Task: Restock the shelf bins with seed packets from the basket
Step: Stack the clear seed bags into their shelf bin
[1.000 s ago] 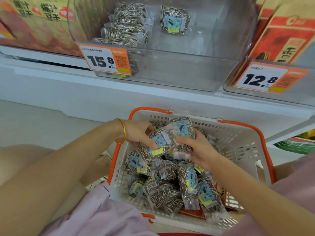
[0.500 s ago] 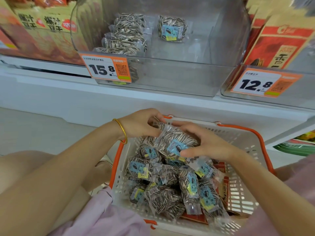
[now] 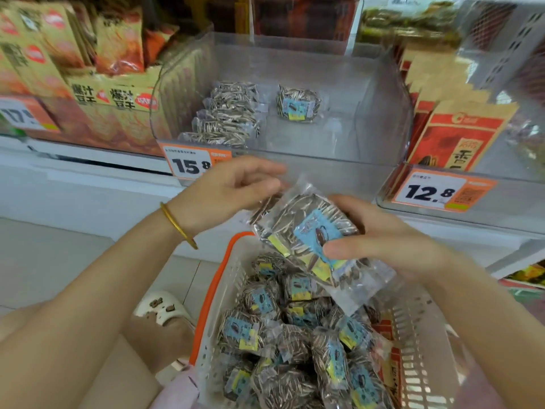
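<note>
My right hand [image 3: 380, 237] grips a small stack of clear sunflower seed packets [image 3: 298, 228] with blue labels, lifted above the basket. My left hand [image 3: 233, 190] holds the stack's upper left edge with curled fingers, just in front of the clear shelf bin [image 3: 380, 125]. Inside that bin a row of seed packets [image 3: 230, 113] stands at the left and one single packet [image 3: 298, 104] lies behind. The white basket with orange rim [image 3: 212, 290] sits below, with several more packets [image 3: 295, 343] in it.
Price tags 15.8 [image 3: 191, 165] and 12.8 [image 3: 430, 191] hang on the bin fronts. Brown paper snack bags [image 3: 460, 137] fill the right bin; yellow and orange bags [image 3: 88, 93] fill the left. A white shoe [image 3: 160, 308] is beside the basket.
Both hands have risen out of the basket with the packets, up toward the front of the clear bin. The camera view has tilted upward.
</note>
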`<state>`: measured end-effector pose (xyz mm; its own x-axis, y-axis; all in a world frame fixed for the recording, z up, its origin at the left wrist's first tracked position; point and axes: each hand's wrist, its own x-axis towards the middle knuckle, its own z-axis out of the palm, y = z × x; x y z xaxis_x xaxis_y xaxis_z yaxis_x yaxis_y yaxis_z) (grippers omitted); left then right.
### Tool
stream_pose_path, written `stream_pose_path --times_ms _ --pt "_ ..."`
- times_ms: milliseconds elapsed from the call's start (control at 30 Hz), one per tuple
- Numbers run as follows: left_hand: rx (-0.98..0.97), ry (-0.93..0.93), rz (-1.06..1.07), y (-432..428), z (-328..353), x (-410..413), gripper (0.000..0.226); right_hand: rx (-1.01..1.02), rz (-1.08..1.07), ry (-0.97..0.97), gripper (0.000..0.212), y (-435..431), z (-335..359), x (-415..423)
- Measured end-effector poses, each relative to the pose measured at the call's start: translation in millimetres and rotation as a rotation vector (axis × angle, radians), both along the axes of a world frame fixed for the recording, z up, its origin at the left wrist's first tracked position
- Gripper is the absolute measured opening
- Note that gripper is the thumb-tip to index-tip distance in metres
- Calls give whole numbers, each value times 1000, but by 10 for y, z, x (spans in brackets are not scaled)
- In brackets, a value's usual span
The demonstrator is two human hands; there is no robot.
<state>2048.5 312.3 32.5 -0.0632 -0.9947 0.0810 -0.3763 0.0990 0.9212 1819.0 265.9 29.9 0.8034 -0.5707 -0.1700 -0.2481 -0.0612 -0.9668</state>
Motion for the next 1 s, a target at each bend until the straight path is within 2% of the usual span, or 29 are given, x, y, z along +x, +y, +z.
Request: stream_pose_path --times_ms 67,100,133,200,267,300,367,433,467,533,667,800,1000 --pt "-248 140 221 -97 226 74 16 -41 -13 -38 60 -173 357 92" --pt "-362 154 315 -169 291 126 15 -29 -34 -52 58 -304 521 161" --pt "-449 84 392 -261 322 186 16 -2 -64 -60 56 -458 665 243" --pt "-515 -304 463 -467 293 335 23 6 -171 -43 57 -804 868 455" --pt "-464 -678 382 -613 195 451 32 -63 -293 59 66 -1167 924 681" --pt "-420 -788 334 -652 151 481 39 -115 -336 161 68 -1331 888 788" --pt "-367 -893 315 -674 90 485 54 -236 -334 446 66 -1570 708 986" --pt "-344 -932 319 -701 68 495 60 -407 -258 708 70 -1696 478 1128" --pt "-331 -944 315 -712 62 500 62 -510 -225 771 75 -1753 370 1182" --pt "-319 -964 291 -737 38 519 67 -689 -197 805 81 -1852 252 1274" --pt "-291 -974 264 -760 10 524 75 -968 -167 924 75 -1988 218 1406" --pt "-268 -995 252 -758 25 506 83 -1096 -177 983 58 -2002 162 1451" --pt "-285 -979 271 -748 30 502 85 -1231 -189 1018 69 -1921 13 1529"
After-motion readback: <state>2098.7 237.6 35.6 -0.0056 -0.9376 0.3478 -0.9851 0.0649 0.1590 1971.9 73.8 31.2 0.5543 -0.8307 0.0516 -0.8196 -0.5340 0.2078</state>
